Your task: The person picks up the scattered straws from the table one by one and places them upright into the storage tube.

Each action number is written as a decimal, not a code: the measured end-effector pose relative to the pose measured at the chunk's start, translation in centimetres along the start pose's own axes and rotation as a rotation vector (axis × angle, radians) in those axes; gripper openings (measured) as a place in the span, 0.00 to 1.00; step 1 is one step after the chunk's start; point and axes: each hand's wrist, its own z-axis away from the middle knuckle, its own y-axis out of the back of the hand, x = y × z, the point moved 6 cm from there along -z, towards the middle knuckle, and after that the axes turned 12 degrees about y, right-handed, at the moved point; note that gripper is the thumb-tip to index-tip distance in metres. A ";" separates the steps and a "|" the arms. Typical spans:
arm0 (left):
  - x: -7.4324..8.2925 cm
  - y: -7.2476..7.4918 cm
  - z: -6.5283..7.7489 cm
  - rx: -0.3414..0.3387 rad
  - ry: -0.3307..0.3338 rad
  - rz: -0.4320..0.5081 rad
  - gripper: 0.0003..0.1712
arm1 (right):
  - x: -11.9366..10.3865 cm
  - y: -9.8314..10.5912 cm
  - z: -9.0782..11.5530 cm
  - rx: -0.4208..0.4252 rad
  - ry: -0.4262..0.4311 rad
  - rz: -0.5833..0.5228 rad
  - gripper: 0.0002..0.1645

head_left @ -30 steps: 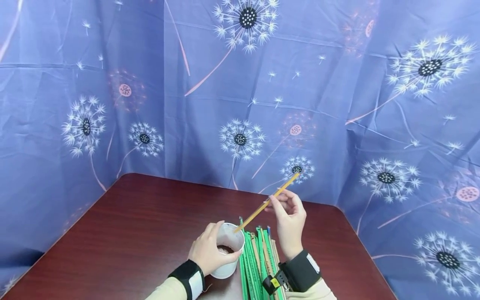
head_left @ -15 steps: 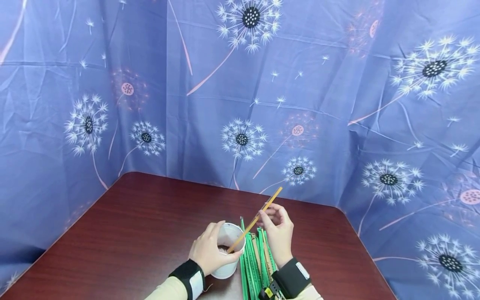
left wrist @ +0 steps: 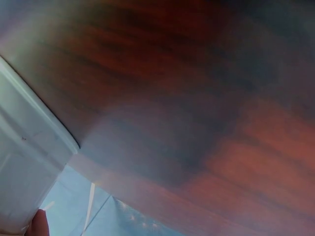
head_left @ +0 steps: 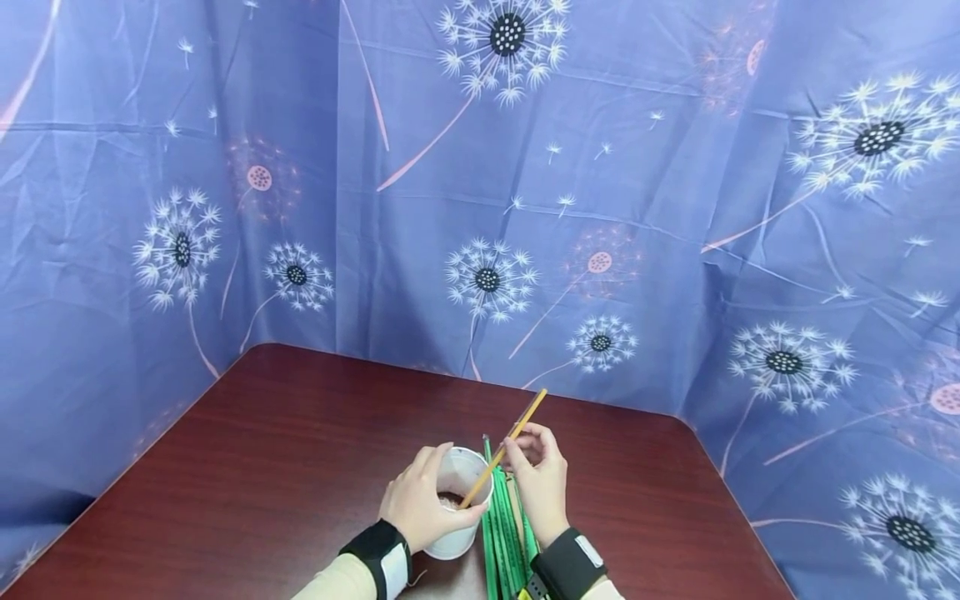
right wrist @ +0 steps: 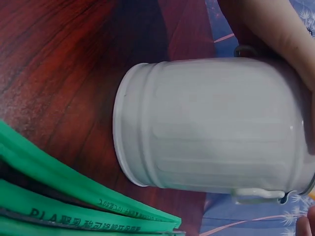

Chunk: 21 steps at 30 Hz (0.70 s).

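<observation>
My left hand (head_left: 420, 500) grips a white ribbed pot (head_left: 452, 543) around its side, the thumb across the near part of its rim. Small side handles (right wrist: 259, 194) show on it in the right wrist view. Its inside has a brown, speckled bottom. A slim yellow stick (head_left: 527, 417) leans into the pot with its lower end inside. My right hand (head_left: 542, 483) pinches this stick between thumb and fingers, above the rim. Beside the pot lies a bundle of green printed strips (head_left: 501, 533), marked PLA, partly under my right wrist.
A dark red wooden table (head_left: 300, 450) carries everything. A brown strip (head_left: 516, 508) lies among the green ones. Blue curtains (head_left: 405, 275) printed with dandelions hang around the table's far and side edges. Black bands (head_left: 378, 554) sit on my wrists.
My right hand has come down and left, and the yellow stick's lower end has gone from the pot's rim to deep inside. My left hand keeps its grip on the pot.
</observation>
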 end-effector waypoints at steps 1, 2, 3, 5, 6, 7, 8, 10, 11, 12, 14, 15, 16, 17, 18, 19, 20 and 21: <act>0.0 0.0 0.0 0.002 -0.003 -0.002 0.53 | 0.2 0.0 0.0 -0.004 -0.012 0.000 0.15; 0.0 -0.1 0.0 0.002 -0.006 -0.001 0.53 | 0.3 0.1 0.0 -0.009 -0.022 0.004 0.16; 0.0 -0.1 0.0 0.002 -0.006 0.000 0.53 | 0.5 0.1 0.0 -0.016 -0.031 0.008 0.16; 0.0 -0.1 0.0 -0.004 -0.008 -0.002 0.53 | 0.9 0.2 0.0 -0.030 -0.035 0.015 0.19; -0.1 -0.2 0.0 -0.010 -0.005 -0.002 0.53 | 1.0 0.4 0.0 -0.034 -0.037 0.015 0.20; 0.0 -0.2 0.0 -0.015 -0.004 -0.003 0.53 | 1.2 0.5 -0.1 -0.035 -0.039 0.016 0.21; 0.0 -0.1 0.1 -0.023 0.002 -0.002 0.53 | 1.5 0.8 -0.1 -0.034 -0.043 0.019 0.23; -0.1 -0.2 0.0 -0.035 0.013 -0.001 0.53 | 2.1 1.4 -0.2 -0.025 -0.051 0.053 0.25; -0.1 -0.2 0.0 -0.040 0.019 0.000 0.53 | 2.6 1.8 -0.3 -0.024 -0.060 0.090 0.25; -0.1 -0.1 0.0 -0.044 0.024 0.001 0.53 | 3.1 2.3 -0.3 -0.025 -0.065 0.143 0.24; -0.1 -0.1 0.0 -0.046 0.026 0.006 0.53 | 4.3 3.4 -0.3 -0.043 -0.076 0.296 0.21; -0.1 -0.1 -0.1 -0.048 0.027 0.008 0.53 | 4.9 3.9 -0.2 -0.066 -0.083 0.389 0.19; -0.1 -0.1 -0.1 -0.049 0.027 0.008 0.53 | 5.6 4.4 -0.1 -0.096 -0.092 0.481 0.18; -0.1 -0.1 -0.1 -0.050 0.027 0.008 0.52 | 6.3 4.9 0.1 -0.132 -0.104 0.566 0.17; -0.1 -0.1 -0.2 -0.053 0.026 0.009 0.52 | 7.0 5.3 0.3 -0.177 -0.125 0.640 0.16; -0.1 -0.1 -0.2 -0.053 0.024 0.009 0.52 | 7.6 5.7 0.5 -0.225 -0.145 0.702 0.16; -0.2 -0.1 -0.2 -0.056 0.026 0.009 0.52 | 8.3 5.9 0.7 -0.273 -0.171 0.747 0.16; -0.2 -0.1 -0.2 -0.058 0.026 0.009 0.52 | 8.8 6.1 1.0 -0.318 -0.196 0.773 0.17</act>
